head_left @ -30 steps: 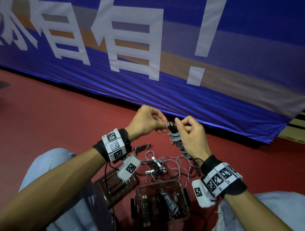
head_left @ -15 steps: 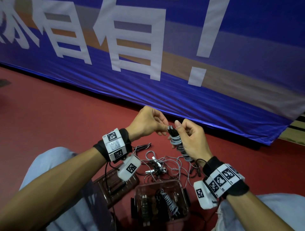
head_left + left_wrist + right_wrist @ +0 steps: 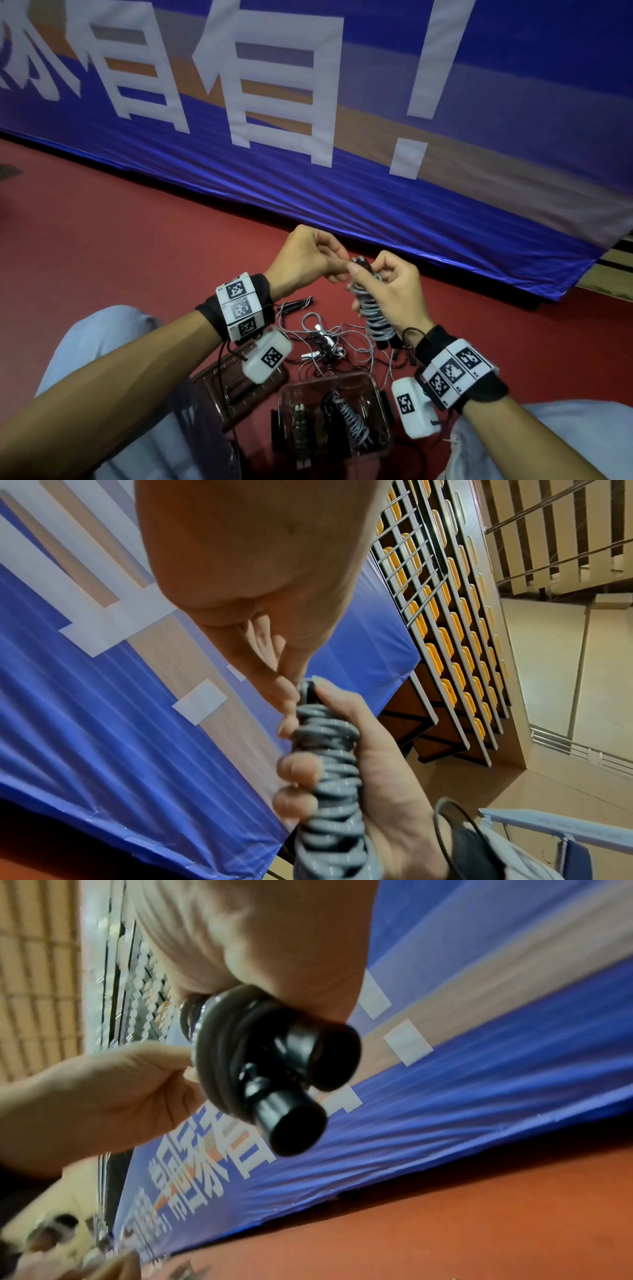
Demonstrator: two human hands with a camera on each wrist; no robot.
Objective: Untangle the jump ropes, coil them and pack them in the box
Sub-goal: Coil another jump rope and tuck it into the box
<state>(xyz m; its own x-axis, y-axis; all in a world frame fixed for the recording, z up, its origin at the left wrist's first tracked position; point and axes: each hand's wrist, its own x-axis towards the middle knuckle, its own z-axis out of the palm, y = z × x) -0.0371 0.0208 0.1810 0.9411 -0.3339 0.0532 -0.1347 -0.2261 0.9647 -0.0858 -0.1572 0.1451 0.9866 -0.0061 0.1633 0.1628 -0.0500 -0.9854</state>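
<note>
**Both hands working at the top of a wound jump rope**

The right hand (image 3: 394, 298) is grasping a coiled jump rope (image 3: 371, 310), fingers wrapped round the grey cord that is wound tightly about its two black handles; the bundle is standing nearly upright in the air above the floor. The right wrist view is showing the round butt ends of both handles (image 3: 301, 1085) sticking out below the palm. The left hand (image 3: 308, 260) is pinching at the top end of the same bundle, thumb and fingertips meeting right beside the right thumb; what exactly they are nipping is too small to tell.

Below the hands, a loose tangle of ropes (image 3: 325, 339) is lying on the red floor (image 3: 120, 240). Nearer the person, a clear plastic box (image 3: 380, 394) is sitting on the floor and holding coiled ropes, one grey-wound bundle (image 3: 352, 421) among them. A brown lid (image 3: 219, 377) is lying just left of the box. A blue banner (image 3: 342, 192) is hanging behind.
</note>
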